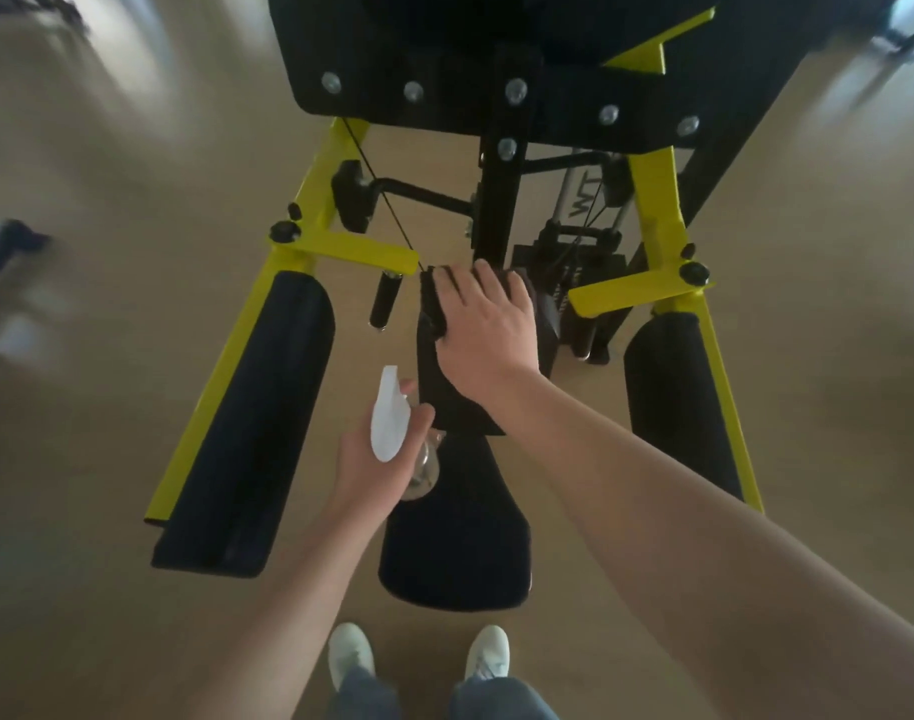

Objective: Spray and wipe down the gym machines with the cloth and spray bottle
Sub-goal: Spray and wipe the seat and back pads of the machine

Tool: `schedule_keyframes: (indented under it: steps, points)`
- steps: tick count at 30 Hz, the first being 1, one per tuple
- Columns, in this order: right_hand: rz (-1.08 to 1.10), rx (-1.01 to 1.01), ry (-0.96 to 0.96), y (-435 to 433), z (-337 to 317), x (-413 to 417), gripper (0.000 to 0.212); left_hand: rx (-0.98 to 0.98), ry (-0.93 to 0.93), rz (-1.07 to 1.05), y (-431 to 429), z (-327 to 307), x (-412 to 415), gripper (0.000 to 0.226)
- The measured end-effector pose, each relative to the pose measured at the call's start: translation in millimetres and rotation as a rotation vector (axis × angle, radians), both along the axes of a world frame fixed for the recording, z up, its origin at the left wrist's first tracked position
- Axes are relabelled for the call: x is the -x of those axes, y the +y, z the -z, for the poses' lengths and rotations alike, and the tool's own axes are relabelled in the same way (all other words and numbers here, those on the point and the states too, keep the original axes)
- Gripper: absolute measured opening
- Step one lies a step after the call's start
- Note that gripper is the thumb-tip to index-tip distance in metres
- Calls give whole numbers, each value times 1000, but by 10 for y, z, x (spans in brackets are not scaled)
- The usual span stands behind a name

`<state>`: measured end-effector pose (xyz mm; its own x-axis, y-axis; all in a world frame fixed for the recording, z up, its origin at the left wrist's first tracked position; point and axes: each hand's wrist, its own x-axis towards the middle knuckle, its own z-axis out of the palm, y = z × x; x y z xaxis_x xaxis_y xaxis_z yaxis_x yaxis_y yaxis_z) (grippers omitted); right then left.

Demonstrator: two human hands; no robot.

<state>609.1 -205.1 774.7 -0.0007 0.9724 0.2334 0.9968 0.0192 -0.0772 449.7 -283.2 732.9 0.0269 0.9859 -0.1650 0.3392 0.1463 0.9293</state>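
A yellow and black gym machine (309, 252) stands in front of me, with a black seat (454, 553) low in the middle and a narrow black back pad (444, 392) above it. My right hand (488, 330) lies flat with straight fingers on a dark cloth (434, 298), pressing it against the top of the back pad. My left hand (376, 459) grips a clear spray bottle (423, 470) with a white trigger head (389, 413), held beside the pad's lower left edge.
Two black arm pads (257, 423) (678, 402) on yellow bars flank the seat. A weight stack (569, 272) sits behind the back pad. The machine's black top plate (444, 75) hangs overhead. My two feet in white shoes (350, 652) stand on tan floor.
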Motion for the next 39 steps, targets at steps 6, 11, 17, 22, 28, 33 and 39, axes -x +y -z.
schedule_keyframes:
  steps: [6,11,17,22,28,33,39]
  points:
    - [-203,45,-93,90,-76,-68,61,28,-3,-50,253,38,-85,46]
    - [-31,28,73,-74,-16,-362,61,-101,-14,9,376,-59,-227,44]
    - [286,79,962,-387,140,-686,52,-89,-7,65,480,-143,-254,49]
    - [644,2,1320,-479,215,-367,47,-79,43,79,461,-52,-296,52]
    - [709,69,1321,-357,144,-411,54,-44,-39,57,336,-19,-299,55]
    - [413,61,646,-259,155,-350,61,-52,-42,24,376,-11,-338,52]
    - [197,72,76,-62,28,-166,60,-49,-48,-6,382,36,-227,39]
